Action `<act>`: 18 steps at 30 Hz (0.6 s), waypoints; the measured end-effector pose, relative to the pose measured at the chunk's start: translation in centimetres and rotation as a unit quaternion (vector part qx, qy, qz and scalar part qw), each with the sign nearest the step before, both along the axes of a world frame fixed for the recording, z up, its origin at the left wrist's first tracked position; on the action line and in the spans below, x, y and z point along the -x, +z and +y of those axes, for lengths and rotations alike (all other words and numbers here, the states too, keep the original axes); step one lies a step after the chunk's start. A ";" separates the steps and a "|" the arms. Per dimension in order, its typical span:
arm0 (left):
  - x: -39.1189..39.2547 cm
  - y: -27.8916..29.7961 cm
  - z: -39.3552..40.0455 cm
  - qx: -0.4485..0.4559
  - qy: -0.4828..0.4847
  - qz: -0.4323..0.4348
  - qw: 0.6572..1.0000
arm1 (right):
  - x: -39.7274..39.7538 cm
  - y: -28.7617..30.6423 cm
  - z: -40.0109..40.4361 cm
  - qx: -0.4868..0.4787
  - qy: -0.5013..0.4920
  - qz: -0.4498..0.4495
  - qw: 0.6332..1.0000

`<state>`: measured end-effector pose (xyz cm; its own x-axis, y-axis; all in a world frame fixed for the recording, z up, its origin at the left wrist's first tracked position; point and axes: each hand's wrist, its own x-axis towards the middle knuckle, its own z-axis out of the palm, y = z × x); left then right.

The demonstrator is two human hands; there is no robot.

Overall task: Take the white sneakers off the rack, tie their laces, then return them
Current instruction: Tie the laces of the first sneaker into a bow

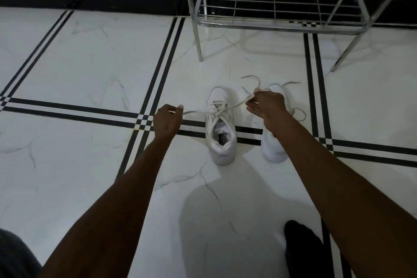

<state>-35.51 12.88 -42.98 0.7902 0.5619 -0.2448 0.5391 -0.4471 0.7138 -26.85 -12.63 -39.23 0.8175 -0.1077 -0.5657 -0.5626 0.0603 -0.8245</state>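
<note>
Two white sneakers stand on the tiled floor in front of the rack, toes pointing away from me. The left sneaker (220,128) is between my hands. My left hand (167,121) pinches one end of its lace, pulled out to the left. My right hand (266,104) grips the other lace end, pulled to the right, and the two ends cross over the tongue. The right sneaker (273,142) lies partly hidden under my right forearm, with its loose laces (299,114) spread on the floor.
A chrome wire shoe rack (279,10) stands against the wall behind the sneakers, its lower shelf bare. White marble floor tiles carry black double lines (158,70). A dark-socked foot (302,248) shows at the bottom right, grey fabric at the bottom left.
</note>
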 end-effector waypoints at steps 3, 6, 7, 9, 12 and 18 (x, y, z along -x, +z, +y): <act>-0.2 0.2 -2.4 -0.028 -0.126 -0.080 0.988 | 0.1 -0.4 0.1 0.331 0.153 -0.050 0.930; -0.4 0.2 -5.4 0.020 -0.242 -0.078 0.967 | 1.5 -0.5 0.8 0.438 0.232 -0.186 0.848; -0.5 0.1 -6.0 0.029 -0.239 -0.071 0.968 | 1.8 -0.7 0.9 0.439 0.272 -0.218 0.828; -0.5 -0.4 -6.4 0.042 -0.201 -0.072 0.976 | 1.9 -1.7 0.9 0.381 0.366 -0.258 0.809; 0.0 -1.3 -6.3 0.074 -0.135 -0.071 0.986 | 2.7 -2.7 0.7 0.333 0.403 -0.261 0.811; 0.7 -1.4 -5.8 0.033 -0.102 -0.062 0.992 | 3.0 -2.2 0.6 0.349 0.362 -0.285 0.816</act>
<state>-36.19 7.07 -44.41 0.9121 0.3738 -0.1685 0.3480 -0.4882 0.8003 -29.89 -12.05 -41.39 0.9184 0.3877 -0.0784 0.2455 -0.7139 -0.6558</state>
